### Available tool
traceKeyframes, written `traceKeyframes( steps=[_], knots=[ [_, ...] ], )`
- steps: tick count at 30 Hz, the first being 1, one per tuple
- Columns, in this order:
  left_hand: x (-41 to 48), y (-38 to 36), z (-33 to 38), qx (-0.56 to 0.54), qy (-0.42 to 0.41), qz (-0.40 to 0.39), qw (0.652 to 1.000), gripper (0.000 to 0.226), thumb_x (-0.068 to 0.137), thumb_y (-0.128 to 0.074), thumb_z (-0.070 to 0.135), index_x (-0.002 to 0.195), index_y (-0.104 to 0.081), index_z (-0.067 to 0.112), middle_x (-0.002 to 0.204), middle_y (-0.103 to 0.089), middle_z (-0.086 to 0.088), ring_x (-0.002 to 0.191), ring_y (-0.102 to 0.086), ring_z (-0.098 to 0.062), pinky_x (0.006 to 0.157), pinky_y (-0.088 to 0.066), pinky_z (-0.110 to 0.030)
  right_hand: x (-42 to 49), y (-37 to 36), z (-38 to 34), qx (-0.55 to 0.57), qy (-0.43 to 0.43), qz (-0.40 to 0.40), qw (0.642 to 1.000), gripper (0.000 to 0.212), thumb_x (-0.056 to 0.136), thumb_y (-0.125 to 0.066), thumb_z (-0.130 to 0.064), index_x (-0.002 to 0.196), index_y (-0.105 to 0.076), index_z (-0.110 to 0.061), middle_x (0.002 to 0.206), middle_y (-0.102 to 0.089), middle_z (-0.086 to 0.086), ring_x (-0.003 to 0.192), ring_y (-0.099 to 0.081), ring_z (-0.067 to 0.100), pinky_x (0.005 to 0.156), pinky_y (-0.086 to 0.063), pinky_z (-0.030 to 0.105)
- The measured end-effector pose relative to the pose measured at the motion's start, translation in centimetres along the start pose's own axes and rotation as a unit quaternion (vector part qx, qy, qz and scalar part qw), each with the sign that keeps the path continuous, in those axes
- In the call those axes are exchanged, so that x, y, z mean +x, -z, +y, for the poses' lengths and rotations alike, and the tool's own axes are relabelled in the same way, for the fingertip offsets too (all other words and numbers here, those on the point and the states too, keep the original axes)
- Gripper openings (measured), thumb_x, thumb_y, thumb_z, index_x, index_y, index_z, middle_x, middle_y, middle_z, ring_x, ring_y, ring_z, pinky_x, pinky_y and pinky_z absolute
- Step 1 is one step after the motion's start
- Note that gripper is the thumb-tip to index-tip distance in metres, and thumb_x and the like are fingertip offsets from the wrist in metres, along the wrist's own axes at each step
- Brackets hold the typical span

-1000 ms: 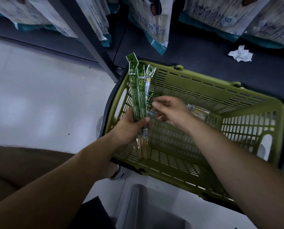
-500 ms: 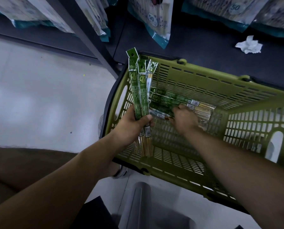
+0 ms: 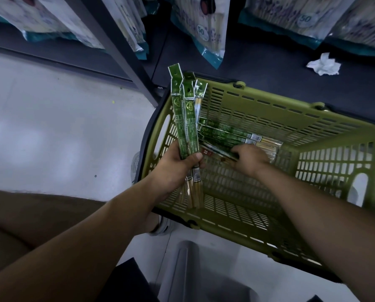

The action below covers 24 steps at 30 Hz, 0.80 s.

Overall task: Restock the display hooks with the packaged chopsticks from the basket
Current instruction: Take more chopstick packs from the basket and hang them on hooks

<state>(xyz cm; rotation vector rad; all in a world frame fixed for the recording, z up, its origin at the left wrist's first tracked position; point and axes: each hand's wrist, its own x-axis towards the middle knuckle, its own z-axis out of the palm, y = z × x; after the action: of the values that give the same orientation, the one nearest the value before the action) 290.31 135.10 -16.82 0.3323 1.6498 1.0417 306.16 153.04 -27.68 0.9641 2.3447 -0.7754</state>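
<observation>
Left hand [image 3: 177, 165]: my fingers clamp upright packs [image 3: 185, 127] | Right hand [image 3: 250, 159]: loose packs [image 3: 225, 134] beneath curled fingers, basket [image 3: 269, 105]; pinch undeterminable.

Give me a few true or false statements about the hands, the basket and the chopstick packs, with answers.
1. The left hand grips a bunch of packs, hang tabs pointing away from the person. True.
2. The basket holds nothing. False: loose packs lie inside it.
3. The right hand is down in the basket, on the loose packs. True.
4. The crumpled tissue lies in the basket. False: it lies on the dark shelf base beyond it.
</observation>
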Motion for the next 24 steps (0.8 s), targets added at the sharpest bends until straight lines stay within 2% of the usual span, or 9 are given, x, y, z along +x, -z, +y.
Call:
traceKeyframes(
  steps=[3,6,8,11,13,15,17,21,24],
  knots=[
    [-0.4,-0.3,0.5,-0.024,0.008,0.000,1.000,0.009,0.100,-0.063,0.022,0.107,-0.064,0.018,0.089,-0.075,-0.001,0.090,-0.073,-0.018,0.077,-0.058,-0.039,-0.9,2.6,0.2,0.078,0.016,-0.025,0.996,0.033,0.085,-0.077,-0.034,0.114,-0.074,-0.018,0.109,-0.071,0.005,0.092,-0.063,0.022,0.073,-0.047,0.028],
    [-0.9,-1.0,1.3,-0.085,0.025,0.006,0.996,0.012,0.090,-0.068,0.027,0.100,-0.071,0.022,0.094,-0.075,-0.008,0.094,-0.072,-0.027,0.085,-0.060,-0.050,-2.5,5.7,-0.6,0.168,0.030,-0.051,0.984,0.026,0.081,-0.083,-0.029,0.099,-0.075,-0.012,0.091,-0.072,0.007,0.080,-0.063,0.021,0.067,-0.042,0.029],
    [-1.3,-1.5,2.1,-0.104,0.028,0.012,0.994,0.027,0.087,-0.070,0.030,0.108,-0.071,0.014,0.102,-0.077,-0.011,0.101,-0.072,-0.031,0.089,-0.058,-0.052,-3.8,8.2,-1.6,0.227,0.044,-0.058,0.971,0.024,0.080,-0.085,-0.024,0.094,-0.074,-0.008,0.086,-0.072,0.010,0.075,-0.060,0.017,0.068,-0.038,0.029],
    [-2.5,-2.3,4.3,-0.100,0.020,-0.001,0.995,0.052,0.083,-0.073,0.038,0.126,-0.064,0.010,0.118,-0.076,-0.006,0.115,-0.069,-0.028,0.105,-0.048,-0.058,-6.5,12.5,-3.5,0.312,0.053,-0.055,0.947,0.025,0.078,-0.087,-0.024,0.096,-0.074,-0.012,0.095,-0.078,0.004,0.086,-0.070,0.014,0.083,-0.049,0.030],
    [-3.6,-2.9,6.0,-0.081,-0.007,-0.022,0.996,0.058,0.083,-0.073,0.043,0.134,-0.060,0.018,0.126,-0.073,0.001,0.122,-0.066,-0.023,0.111,-0.043,-0.054,-8.9,15.2,-4.9,0.330,0.063,-0.060,0.940,0.029,0.077,-0.087,-0.035,0.098,-0.075,-0.021,0.095,-0.078,-0.007,0.089,-0.073,0.007,0.083,-0.053,0.029],
    [-4.7,-3.4,7.7,-0.062,-0.027,-0.040,0.997,0.059,0.078,-0.074,0.053,0.131,-0.063,0.029,0.124,-0.073,0.010,0.120,-0.066,-0.016,0.111,-0.043,-0.049,-11.4,17.3,-6.0,0.360,0.069,-0.065,0.928,0.035,0.073,-0.088,-0.039,0.101,-0.074,-0.023,0.097,-0.078,-0.010,0.090,-0.073,0.006,0.083,-0.055,0.031],
    [-6.0,-4.0,9.6,-0.043,-0.036,-0.043,0.997,0.043,0.075,-0.074,0.059,0.114,-0.067,0.044,0.108,-0.074,0.027,0.107,-0.068,-0.001,0.098,-0.050,-0.038,-13.9,19.0,-6.9,0.394,0.062,-0.051,0.915,0.045,0.067,-0.088,-0.042,0.104,-0.075,-0.021,0.103,-0.078,-0.005,0.095,-0.073,0.013,0.087,-0.055,0.036],
    [-9.3,-5.1,14.1,0.010,-0.091,-0.048,0.995,0.015,0.094,-0.066,0.052,0.097,-0.052,0.047,0.081,-0.057,0.056,0.082,-0.056,0.031,0.067,-0.047,-0.012,-18.7,22.3,-8.6,0.457,0.044,0.017,0.888,0.056,0.065,-0.089,-0.041,0.110,-0.073,-0.011,0.109,-0.075,0.008,0.082,-0.062,0.014,0.062,-0.043,0.027],
    [-11.8,-6.0,17.6,0.039,-0.145,-0.068,0.986,0.013,0.098,-0.061,0.050,0.103,-0.051,0.057,0.090,-0.055,0.059,0.087,-0.051,0.036,0.064,-0.044,0.001,-22.4,25.2,-9.6,0.483,0.070,0.068,0.870,0.042,0.073,-0.087,-0.030,0.105,-0.074,-0.007,0.095,-0.078,0.004,0.079,-0.071,0.012,0.061,-0.050,0.016]
  ],
)
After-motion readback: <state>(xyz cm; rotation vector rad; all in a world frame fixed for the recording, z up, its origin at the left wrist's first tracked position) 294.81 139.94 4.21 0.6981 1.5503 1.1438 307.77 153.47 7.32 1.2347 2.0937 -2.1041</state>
